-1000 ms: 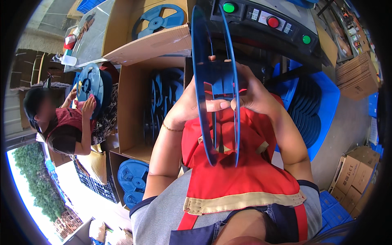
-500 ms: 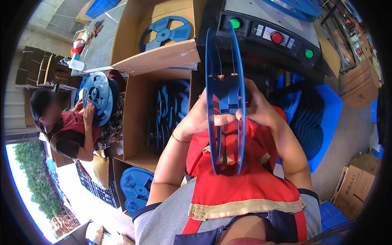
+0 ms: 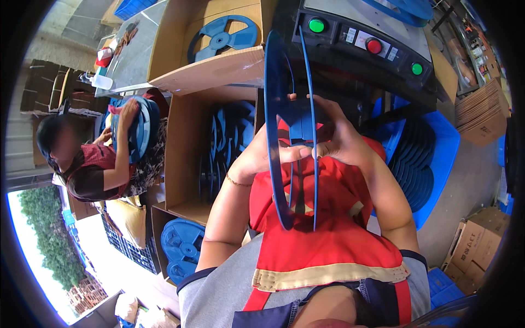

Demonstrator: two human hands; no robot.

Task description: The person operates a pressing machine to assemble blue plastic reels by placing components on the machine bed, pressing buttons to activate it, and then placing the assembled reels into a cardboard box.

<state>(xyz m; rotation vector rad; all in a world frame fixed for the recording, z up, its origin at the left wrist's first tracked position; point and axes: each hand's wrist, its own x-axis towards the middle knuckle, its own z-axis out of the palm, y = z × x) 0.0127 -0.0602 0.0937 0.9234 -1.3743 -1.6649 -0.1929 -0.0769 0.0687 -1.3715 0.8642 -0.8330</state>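
A blue plastic spool (image 3: 302, 127) stands edge-on in front of my chest, its two spoked round flanges joined by a short hub. My left hand (image 3: 256, 153) grips it from the left; the fingers pass behind the left flange and the thumb reaches toward the hub. From the other side my right hand (image 3: 344, 139) closes on the right flange, thumb near the hub. Some fingertips of both hands are hidden behind the plastic. Below the spool lies my red apron (image 3: 328, 240).
An open carton (image 3: 183, 158) of blue flanges stands left, with another flange (image 3: 221, 39) in a box beyond. Ahead is a machine panel with green and red buttons (image 3: 373, 46). Right, a blue crate (image 3: 440, 164) holds stacked flanges. A co-worker (image 3: 104, 164) handles a blue reel at far left.
The spool has shifted slightly left and upward and turned a little, with both my hands still on it. The co-worker's hand has moved up across their reel with a pink cloth.
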